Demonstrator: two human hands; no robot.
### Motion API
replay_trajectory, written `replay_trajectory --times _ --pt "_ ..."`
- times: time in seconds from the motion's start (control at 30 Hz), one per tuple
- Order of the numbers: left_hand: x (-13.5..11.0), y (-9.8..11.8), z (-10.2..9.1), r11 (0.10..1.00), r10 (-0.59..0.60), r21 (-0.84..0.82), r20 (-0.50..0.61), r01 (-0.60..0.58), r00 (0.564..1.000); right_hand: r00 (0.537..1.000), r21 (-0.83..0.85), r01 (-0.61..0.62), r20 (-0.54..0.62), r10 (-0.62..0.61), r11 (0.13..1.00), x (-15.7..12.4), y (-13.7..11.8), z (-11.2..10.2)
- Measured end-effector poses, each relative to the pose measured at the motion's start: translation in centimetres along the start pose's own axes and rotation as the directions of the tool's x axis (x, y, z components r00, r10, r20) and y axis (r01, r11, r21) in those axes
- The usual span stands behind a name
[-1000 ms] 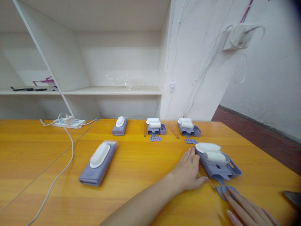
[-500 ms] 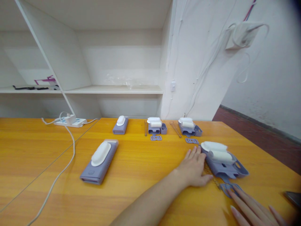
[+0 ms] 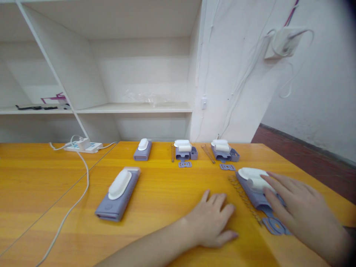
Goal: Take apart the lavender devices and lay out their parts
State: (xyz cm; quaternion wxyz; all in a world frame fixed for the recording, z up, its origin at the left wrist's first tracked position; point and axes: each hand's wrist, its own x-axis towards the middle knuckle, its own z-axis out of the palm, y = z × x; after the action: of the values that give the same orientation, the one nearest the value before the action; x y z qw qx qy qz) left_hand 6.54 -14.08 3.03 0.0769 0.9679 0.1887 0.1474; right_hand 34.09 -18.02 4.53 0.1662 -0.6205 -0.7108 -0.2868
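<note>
My left hand [image 3: 213,220] lies on the wooden table with its fingers spread, palm down and holding nothing. A loose coil spring [image 3: 246,200] lies to its right. My right hand [image 3: 300,207] reaches over the nearest lavender plastic case [image 3: 253,194], its fingers apart at a white cylinder [image 3: 260,183]. Whether the fingertips touch the cylinder I cannot tell. Behind the cylinder, a white oval cap [image 3: 253,172] sits on the case. A flat lavender slotted plate [image 3: 274,225] lies in front, partly under my right hand.
Two similar sets, each with a case [image 3: 182,151], [image 3: 221,151], stand farther back with springs and plates. On the left are two lavender units [image 3: 118,194], [image 3: 142,150] with white tops. A power strip [image 3: 85,145] and white cable [image 3: 86,178] lie at far left, below shelves.
My left hand has drawn back toward me and left, away from the spring and case. My right hand has risen from the slotted plate to the white cylinder.
</note>
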Motion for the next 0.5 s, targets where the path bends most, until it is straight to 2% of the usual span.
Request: replay_trajectory --times 0.13,0.23,0.37,0.5 --pt "-2.4 0.4 -0.8 1.000 -0.016 -0.014 0.041 0.017 0.999 0.978 -0.009 0.102 0.183 -0.098 0.995 8.1 -3.5 2.2" --pt "-2.9 0.4 -0.8 0.999 -0.044 -0.022 0.044 0.045 0.998 0.940 0.131 0.023 0.336 -0.066 0.991 12.8 -6.8 5.6" --pt "-2.7 0.3 -0.5 0.998 -0.050 -0.021 0.040 0.051 0.998 0.924 0.228 -0.033 0.379 -0.058 0.973 16.9 -10.2 10.5" --pt "-2.7 0.1 -0.3 0.999 -0.049 -0.013 0.020 0.049 0.999 0.907 0.268 -0.188 0.415 0.063 0.945 19.0 -11.3 13.8"
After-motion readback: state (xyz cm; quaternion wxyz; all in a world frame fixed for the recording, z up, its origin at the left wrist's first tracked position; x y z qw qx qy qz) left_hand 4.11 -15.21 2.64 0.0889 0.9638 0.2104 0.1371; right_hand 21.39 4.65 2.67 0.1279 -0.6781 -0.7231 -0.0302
